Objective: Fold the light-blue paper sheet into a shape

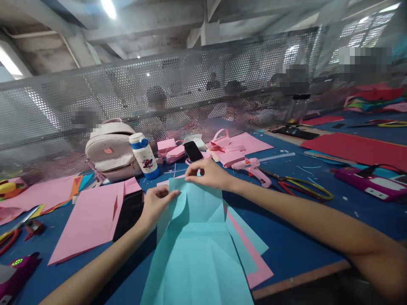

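A large sheet of turquoise paper [200, 254] with crease lines stretches from the bottom of the view up to both hands. My left hand [159, 205] pinches the sheet's upper left edge, where a flap curls over. My right hand [206, 173] grips the top edge between thumb and forefinger, a little right of and above the left. Beneath the sheet, at its right, lie more turquoise paper and a pink sheet [259, 273]. Beside my left wrist, a black phone-like slab [129, 214] rests on folded pink paper [89, 216].
Beyond the hands stand a white bottle [144, 156] and a pale backpack [111, 148]. A pink glue gun [252, 169] and scissors [302, 188] lie right of my right hand. More scissors [15, 233] lie at left. A perforated metal divider [190, 93] runs behind the blue table [305, 228].
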`<action>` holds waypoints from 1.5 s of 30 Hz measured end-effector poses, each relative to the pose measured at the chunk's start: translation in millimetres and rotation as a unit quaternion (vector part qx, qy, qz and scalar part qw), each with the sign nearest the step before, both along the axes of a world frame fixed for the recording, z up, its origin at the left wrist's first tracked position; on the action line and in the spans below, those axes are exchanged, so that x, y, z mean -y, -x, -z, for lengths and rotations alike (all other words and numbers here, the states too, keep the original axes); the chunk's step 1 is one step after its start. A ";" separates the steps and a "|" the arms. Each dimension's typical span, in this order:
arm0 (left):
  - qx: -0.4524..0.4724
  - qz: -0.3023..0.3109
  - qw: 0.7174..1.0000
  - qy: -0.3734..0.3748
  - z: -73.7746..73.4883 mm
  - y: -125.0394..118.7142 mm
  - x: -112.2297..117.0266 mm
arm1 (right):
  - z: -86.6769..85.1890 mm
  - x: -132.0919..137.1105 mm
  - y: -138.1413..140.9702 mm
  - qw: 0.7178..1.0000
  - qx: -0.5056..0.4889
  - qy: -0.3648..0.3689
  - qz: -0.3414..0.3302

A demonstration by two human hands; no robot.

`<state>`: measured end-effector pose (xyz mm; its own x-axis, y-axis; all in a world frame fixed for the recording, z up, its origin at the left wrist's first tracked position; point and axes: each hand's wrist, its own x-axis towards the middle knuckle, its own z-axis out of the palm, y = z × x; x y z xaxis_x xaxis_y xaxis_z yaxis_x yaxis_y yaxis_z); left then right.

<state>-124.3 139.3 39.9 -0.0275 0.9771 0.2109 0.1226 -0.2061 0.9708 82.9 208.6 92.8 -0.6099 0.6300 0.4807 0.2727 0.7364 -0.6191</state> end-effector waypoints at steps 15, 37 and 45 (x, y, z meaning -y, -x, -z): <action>0.003 -0.028 0.999 -0.035 3.6 6.2 -1.9 | -6.5 -8.7 -5.7 1.000 -0.020 0.019 0.012; -0.076 0.003 0.997 -0.016 -9.2 -18.0 20.8 | 1.5 21.9 6.8 0.994 0.091 0.057 -0.016; -0.090 0.011 0.996 -0.017 2.5 -16.1 17.3 | 7.9 27.6 11.4 0.995 0.086 0.057 -0.005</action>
<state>-108.2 122.1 37.4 0.0349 0.9692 0.2438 0.2887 -0.2433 0.9260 71.5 181.0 84.9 -0.6833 0.6682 0.2943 0.3750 0.6671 -0.6438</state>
